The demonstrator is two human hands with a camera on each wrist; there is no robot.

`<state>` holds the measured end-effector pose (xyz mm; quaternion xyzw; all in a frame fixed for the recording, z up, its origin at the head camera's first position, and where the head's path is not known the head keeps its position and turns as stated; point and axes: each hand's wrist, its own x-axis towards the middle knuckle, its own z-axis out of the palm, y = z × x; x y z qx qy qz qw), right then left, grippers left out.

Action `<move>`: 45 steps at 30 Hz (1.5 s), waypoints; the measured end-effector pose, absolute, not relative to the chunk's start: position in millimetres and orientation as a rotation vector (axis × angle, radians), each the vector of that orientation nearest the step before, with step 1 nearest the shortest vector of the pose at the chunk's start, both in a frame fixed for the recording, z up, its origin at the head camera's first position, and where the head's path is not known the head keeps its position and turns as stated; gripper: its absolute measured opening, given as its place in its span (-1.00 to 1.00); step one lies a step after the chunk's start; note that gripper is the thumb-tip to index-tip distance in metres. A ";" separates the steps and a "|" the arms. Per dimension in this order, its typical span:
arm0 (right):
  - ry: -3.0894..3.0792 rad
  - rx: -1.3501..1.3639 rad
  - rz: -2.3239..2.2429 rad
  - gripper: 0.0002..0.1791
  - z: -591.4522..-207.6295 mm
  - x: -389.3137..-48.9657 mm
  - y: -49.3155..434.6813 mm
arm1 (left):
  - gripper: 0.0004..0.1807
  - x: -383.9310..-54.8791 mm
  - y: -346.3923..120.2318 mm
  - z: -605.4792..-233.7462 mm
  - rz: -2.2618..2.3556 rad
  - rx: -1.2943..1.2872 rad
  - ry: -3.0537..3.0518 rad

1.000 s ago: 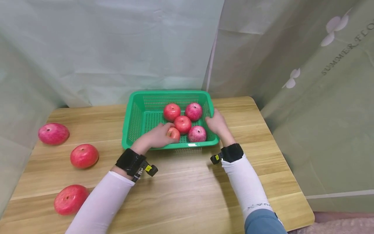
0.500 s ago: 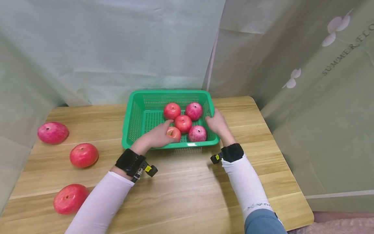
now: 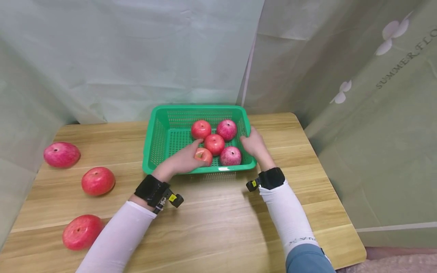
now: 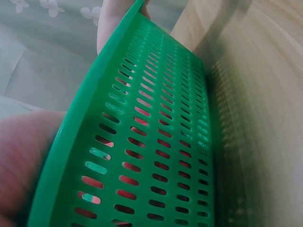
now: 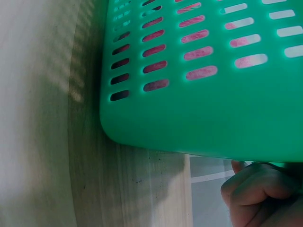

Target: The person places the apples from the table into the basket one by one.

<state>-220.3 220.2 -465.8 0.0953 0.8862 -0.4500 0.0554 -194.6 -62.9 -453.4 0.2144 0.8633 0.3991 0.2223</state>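
Note:
A green perforated plastic basket point(image 3: 198, 108) stands at the table's back with several red and pink apples in it. My left hand point(image 3: 186, 157) reaches over the near rim and holds a pale red apple point(image 3: 203, 155), thumb and fingers on either side of it. Close against this one are a red apple point(image 3: 214, 144) and a speckled pink apple point(image 3: 230, 156). My right hand point(image 3: 252, 143) grips the basket's right rim; curled fingers point(image 5: 258, 191) show beneath it in the right wrist view. The near basket wall point(image 4: 151, 118) hides most of the fruit in the left wrist view.
On the wooden table point(image 3: 211, 227) left of the basket lie a pink apple point(image 3: 62, 154), a red apple point(image 3: 98, 181) and another red apple point(image 3: 82, 232) beside my left sleeve. A pale curtain point(image 3: 136, 57) hangs right behind the table; more fabric stands at both sides.
My left fingers have spread slightly over the pale red apple, so more of it shows. The right hand and the basket have stayed in place.

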 end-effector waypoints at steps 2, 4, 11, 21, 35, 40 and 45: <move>2.690 0.289 -1.365 -0.46 -465.5 -220.2 220.3 | 0.10 -194.4 -62.9 -453.9 1.107 0.586 2.381; 2.691 0.284 -1.367 -0.47 -465.4 -220.3 220.3 | 0.10 -193.9 -63.0 -453.9 1.098 0.581 2.379; 2.697 0.282 -1.368 -0.48 -465.0 -221.2 219.5 | 0.08 -193.4 -64.6 -455.1 1.087 0.592 2.355; 2.702 0.279 -1.352 -0.46 -462.8 -220.6 218.5 | 0.09 -195.2 -65.6 -455.6 1.089 0.618 2.352; 2.696 0.289 -1.360 -0.48 -465.6 -219.1 218.6 | 0.09 -195.8 -64.9 -459.6 1.121 0.657 2.421; 2.697 0.288 -1.365 -0.49 -466.8 -219.0 219.2 | 0.04 -195.8 -64.7 -459.3 1.129 0.669 2.453; 2.697 0.287 -1.361 -0.49 -467.3 -219.7 219.6 | 0.02 -196.2 -65.1 -460.4 1.145 0.688 2.476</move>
